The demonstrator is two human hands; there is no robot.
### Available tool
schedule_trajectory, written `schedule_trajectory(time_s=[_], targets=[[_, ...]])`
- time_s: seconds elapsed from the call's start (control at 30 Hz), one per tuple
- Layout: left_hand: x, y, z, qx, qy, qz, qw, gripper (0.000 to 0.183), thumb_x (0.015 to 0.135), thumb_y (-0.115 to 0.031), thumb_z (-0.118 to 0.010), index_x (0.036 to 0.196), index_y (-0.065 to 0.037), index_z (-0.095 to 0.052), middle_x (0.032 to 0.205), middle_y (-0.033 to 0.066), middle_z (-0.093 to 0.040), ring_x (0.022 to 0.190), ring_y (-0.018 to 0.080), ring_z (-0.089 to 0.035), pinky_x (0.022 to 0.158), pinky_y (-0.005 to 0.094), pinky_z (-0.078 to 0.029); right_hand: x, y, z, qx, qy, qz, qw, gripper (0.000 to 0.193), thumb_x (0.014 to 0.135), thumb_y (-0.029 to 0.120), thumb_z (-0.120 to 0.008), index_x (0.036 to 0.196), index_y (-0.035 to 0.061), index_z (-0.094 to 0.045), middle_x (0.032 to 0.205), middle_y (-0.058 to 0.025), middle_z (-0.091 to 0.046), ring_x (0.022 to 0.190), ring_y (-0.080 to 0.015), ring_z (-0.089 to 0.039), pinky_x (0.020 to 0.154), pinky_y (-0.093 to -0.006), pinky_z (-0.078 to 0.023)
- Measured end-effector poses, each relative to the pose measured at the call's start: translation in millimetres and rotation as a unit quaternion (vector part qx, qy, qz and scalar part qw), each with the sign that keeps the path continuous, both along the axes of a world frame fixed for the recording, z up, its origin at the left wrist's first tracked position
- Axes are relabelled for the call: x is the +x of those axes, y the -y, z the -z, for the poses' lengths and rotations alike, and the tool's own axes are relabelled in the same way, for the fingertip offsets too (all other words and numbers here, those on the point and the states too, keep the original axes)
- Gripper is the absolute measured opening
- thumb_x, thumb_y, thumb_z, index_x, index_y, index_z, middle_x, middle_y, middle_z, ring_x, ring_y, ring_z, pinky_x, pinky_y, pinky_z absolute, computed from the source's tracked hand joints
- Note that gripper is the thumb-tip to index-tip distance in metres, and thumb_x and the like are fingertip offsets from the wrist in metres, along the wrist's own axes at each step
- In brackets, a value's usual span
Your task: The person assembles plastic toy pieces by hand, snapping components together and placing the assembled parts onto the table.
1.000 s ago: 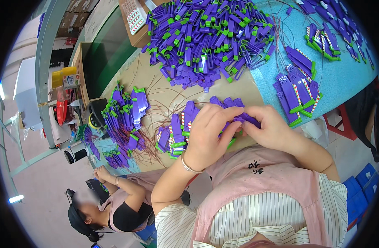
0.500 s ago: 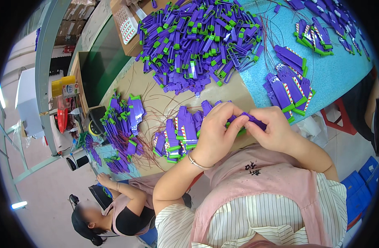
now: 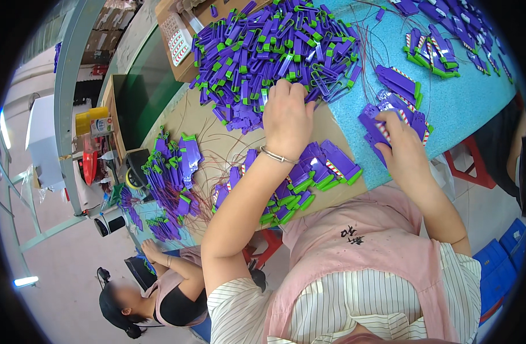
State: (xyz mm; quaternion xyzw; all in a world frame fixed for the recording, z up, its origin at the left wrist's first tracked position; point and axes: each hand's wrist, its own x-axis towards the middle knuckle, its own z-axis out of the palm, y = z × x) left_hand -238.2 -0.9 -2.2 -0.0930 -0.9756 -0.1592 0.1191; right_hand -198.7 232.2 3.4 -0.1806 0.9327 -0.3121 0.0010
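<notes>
My left hand (image 3: 288,120) is over the near edge of a big heap of purple plastic clips with green ends (image 3: 268,49). Its fingers bend down toward the clips with the thumb apart, and the fingertips are partly hidden. On the right, my right hand (image 3: 401,140) grips a flat purple plastic piece (image 3: 368,117) between thumb and fingers, above a cluster of similar pieces (image 3: 395,102) with green ends and red-and-white striped strips. Between my arms, several more striped purple pieces (image 3: 337,163) lie in a row at the table's front edge.
Purple parts with thin red wires (image 3: 168,166) lie at the left. A cardboard box (image 3: 185,67) with a sheet of striped stickers (image 3: 178,40) stands behind. More striped pieces (image 3: 435,51) lie on the blue surface (image 3: 346,123). Another person (image 3: 177,286) sits at the left.
My hands have parted from together over the front row. The left has moved up to the heap of clips; the right has moved to the right-hand cluster with a purple piece.
</notes>
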Motion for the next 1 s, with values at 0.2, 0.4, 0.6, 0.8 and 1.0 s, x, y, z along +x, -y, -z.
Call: schedule_trajectory(time_s=[0.2, 0.4, 0.6, 0.8, 1.0], targets=[[38.5, 2.7, -32.5, 0.212, 0.104, -0.032, 0.971, 0.016, 0.081, -0.003, -0.067, 0.093, -0.001, -0.057, 0.085, 0.0149, -0.060, 0.078, 0.0304, -0.061, 0.067, 0.0381, -0.049, 2.5, 6.9, -13.6, -0.272, 0.107, -0.044, 0.955, 0.021, 0.089, 0.004, -0.060, 0.108, -0.0004, -0.053, 0.097, -0.0151, -0.060, 0.090, -0.0288, -0.062, 0.076, -0.0358, -0.049], [79.1, -5.9, -41.2, 0.561, 0.212, -0.019, 0.800, 0.017, 0.089, -0.004, -0.062, 0.104, -0.002, -0.055, 0.098, 0.0084, -0.061, 0.083, 0.0142, -0.061, 0.070, 0.0263, -0.050, 4.5, 34.2, -17.4, -0.486, 0.468, -0.103, 0.731, 0.020, 0.100, 0.018, -0.051, 0.096, -0.0003, -0.058, 0.077, -0.0042, -0.062, 0.063, -0.0107, -0.062, 0.059, -0.0237, -0.049], [92.3, -10.5, -50.8, 0.642, 0.176, -0.087, 0.741, 0.041, 0.092, -0.001, -0.060, 0.129, -0.003, -0.043, 0.088, 0.0083, -0.064, 0.071, 0.0106, -0.062, 0.061, 0.0212, -0.050, 9.1, 44.0, -15.1, -0.501, 0.488, -0.120, 0.705, 0.024, 0.101, 0.021, -0.049, 0.099, -0.0011, -0.059, 0.079, -0.0053, -0.063, 0.062, -0.0117, -0.061, 0.056, -0.0248, -0.050], [97.8, -11.1, -42.6, 0.578, 0.157, -0.077, 0.797, 0.041, 0.087, 0.004, -0.064, 0.126, -0.001, -0.053, 0.093, 0.0084, -0.063, 0.073, 0.0109, -0.063, 0.063, 0.0226, -0.051, 9.4, 44.0, -16.8, -0.501, 0.474, -0.106, 0.716, 0.023, 0.101, 0.020, -0.048, 0.100, -0.0009, -0.058, 0.077, -0.0047, -0.062, 0.060, -0.0113, -0.060, 0.054, -0.0238, -0.048], [106.1, -0.4, -46.8, 0.477, 0.209, -0.038, 0.853, 0.021, 0.079, -0.001, -0.072, 0.100, 0.001, -0.067, 0.086, 0.0103, -0.063, 0.072, 0.0175, -0.061, 0.065, 0.0288, -0.050, 3.2, 37.0, -19.4, -0.228, 0.482, -0.181, 0.826, 0.015, 0.091, 0.012, -0.062, 0.101, 0.0011, -0.059, 0.074, -0.0050, -0.059, 0.062, -0.0120, -0.059, 0.057, -0.0266, -0.046]])
